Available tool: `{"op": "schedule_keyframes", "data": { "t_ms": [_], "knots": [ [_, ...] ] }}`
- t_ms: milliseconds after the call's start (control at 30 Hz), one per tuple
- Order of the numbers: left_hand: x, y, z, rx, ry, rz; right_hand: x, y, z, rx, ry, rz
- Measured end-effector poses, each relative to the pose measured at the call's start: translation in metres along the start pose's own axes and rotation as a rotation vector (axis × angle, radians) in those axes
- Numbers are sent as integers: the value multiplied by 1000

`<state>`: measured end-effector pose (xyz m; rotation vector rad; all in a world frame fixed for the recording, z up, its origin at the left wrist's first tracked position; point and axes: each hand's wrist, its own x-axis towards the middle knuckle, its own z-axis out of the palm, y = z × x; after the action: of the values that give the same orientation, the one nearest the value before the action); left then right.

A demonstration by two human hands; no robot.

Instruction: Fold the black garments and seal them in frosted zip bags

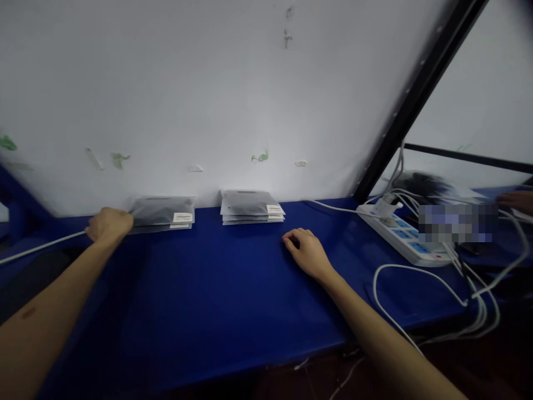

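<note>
At the left back of the blue table, my left hand (109,223) is closed at the left edge of a small stack of grey packets (160,211) with white labels; a white cable (45,244) runs up to this hand from the left. What its fingers hold is hidden. A second stack of grey labelled packets (250,204) lies at the back middle against the wall. Right of that stack and nearer me, my right hand (307,251) rests on the table with fingers curled and thumb near the fingertips, nothing visible in it.
A white power strip (410,239) with blue sockets and plugged-in cables lies at the right. Loose white cables (420,268) loop over the table's front edge. A black frame post (416,105) stands behind. Another person's hand (516,201) shows at the far right.
</note>
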<state>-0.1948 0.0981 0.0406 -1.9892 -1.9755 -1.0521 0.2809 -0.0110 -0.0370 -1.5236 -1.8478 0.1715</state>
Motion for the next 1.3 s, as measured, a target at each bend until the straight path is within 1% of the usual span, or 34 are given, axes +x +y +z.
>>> {"op": "schedule_keyframes", "data": {
  "t_ms": [67,100,133,167,200,233,267,300,367,400,433,500,567,633,733,800,833,900,967,1000,1033,1067,1100,1200,1300],
  "knots": [
    [-6,13,0,82,161,-116,0,0,-1,5,0,2],
    [-11,24,0,151,240,-178,1,0,-1,5,0,2],
    [-17,38,0,255,287,-211,1,1,-1,5,0,-1],
    [-25,55,1,324,268,-182,1,1,0,4,-2,-4],
    [-35,73,2,337,174,-51,1,1,0,4,-5,-7],
    [-46,92,5,297,143,29,1,2,0,4,-8,-10],
    [-59,110,10,237,44,168,1,2,0,4,-9,-11],
    [-72,126,15,204,-46,275,2,2,0,1,-9,-11],
    [-98,151,27,142,-205,439,2,3,0,-9,-3,-11],
    [-110,159,33,91,-315,498,2,3,-1,-16,0,-12],
    [-120,165,37,56,-383,501,2,3,-1,-24,0,-16],
    [-133,170,43,19,-451,471,2,3,-1,-49,-3,-26],
    [-139,170,45,5,-467,438,-1,2,-1,-103,-5,-43],
    [-138,168,44,2,-472,439,-4,-1,0,-194,-8,-68],
    [-134,166,41,17,-484,478,-4,-10,0,-353,-34,-92],
    [-131,165,40,24,-500,513,5,-15,-1,-408,-18,-52],
    [-129,164,40,24,-506,527,13,-16,-1,-409,14,-16],
    [-128,163,39,16,-510,547,31,-14,1,-353,127,71],
    [-127,162,38,2,-508,556,50,-6,5,-231,280,140],
    [-126,162,38,-7,-509,558,58,-1,8,-156,350,151],
    [-126,162,37,-17,-512,558,63,5,11,-87,392,146],
    [-126,161,37,-27,-515,557,67,10,15,-26,408,134],
    [-125,161,37,-37,-517,556,69,14,19,23,397,118],
    [-124,160,38,-58,-507,556,67,21,26,118,293,86],
    [-122,158,39,-75,-488,549,64,21,28,137,246,24]
  ]
}}
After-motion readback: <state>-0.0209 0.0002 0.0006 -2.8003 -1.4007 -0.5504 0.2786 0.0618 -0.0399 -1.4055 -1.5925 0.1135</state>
